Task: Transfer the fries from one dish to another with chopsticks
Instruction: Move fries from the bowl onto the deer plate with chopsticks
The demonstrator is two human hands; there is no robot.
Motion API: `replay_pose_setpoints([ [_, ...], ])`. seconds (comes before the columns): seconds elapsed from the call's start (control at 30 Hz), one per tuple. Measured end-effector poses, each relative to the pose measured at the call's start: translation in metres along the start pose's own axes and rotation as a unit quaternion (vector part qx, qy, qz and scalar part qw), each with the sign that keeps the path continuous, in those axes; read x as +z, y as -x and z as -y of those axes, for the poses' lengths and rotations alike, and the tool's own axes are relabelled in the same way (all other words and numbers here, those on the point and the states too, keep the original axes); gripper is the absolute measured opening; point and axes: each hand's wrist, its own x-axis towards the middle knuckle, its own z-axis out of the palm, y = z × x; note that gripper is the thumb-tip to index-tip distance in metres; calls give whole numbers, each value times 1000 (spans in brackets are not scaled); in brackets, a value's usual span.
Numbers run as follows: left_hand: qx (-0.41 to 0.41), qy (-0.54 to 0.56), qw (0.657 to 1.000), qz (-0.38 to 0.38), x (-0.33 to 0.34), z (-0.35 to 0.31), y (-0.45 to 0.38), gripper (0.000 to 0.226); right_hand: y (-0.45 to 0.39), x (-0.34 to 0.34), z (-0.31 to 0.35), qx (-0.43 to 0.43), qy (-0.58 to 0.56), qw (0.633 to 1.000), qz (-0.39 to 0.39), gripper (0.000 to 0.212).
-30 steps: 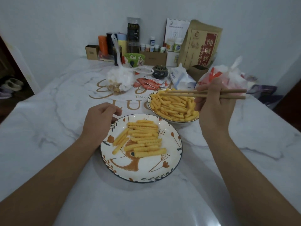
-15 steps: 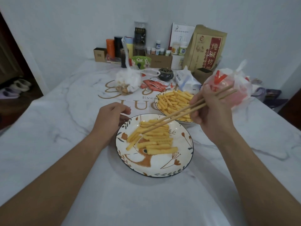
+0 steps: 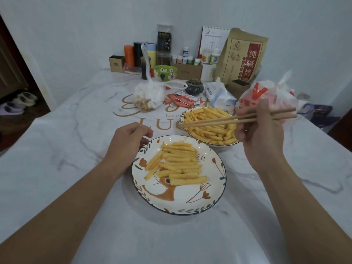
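We are seeing matt wooden chopsticks [image 3: 219, 121], a glossy glazed ceramic plate [image 3: 213, 187], ridged, crinkled fries [image 3: 181, 164], a smooth, faintly shining marble-look tabletop [image 3: 76, 149], thin crinkly plastic bags [image 3: 266, 96] and a matt brown paper pouch [image 3: 242, 56] standing far right.

- A knotted clear plastic bag [image 3: 149, 95] of snacks is lying on the marble table [image 3: 57, 149].
- Red sauce packets [image 3: 181, 100] are lying beside a dark pot [image 3: 194, 86].
- A brown paper bag [image 3: 242, 56] is leaning against the wall.
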Motion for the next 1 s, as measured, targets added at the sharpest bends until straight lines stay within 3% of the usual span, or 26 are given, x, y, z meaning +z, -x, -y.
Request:
replay_pose_setpoints([
  [0.33,-12,-4,1000,8,0,0,0,30,13,14,-9,36,103,989,96,58],
  [0.43,-11,15,1000,-2,-1,0,0,30,8,11,-5,43,67,995,63,57],
  [0.53,-12,32,999,-3,-1,-1,-1,29,1,5,0,11,21,999,-35,55],
  [0.63,-13,30,999,-2,-1,0,-1,29,-2,-1,-5,-68,92,989,-93,44],
  [0.73,-13,32,999,-2,0,1,-2,30,0,-1,-14,-119,161,977,-77,41],
  [1.0,-8,33,999,0,-1,2,-2,32,-7,4,-30,-130,214,968,-27,38],
])
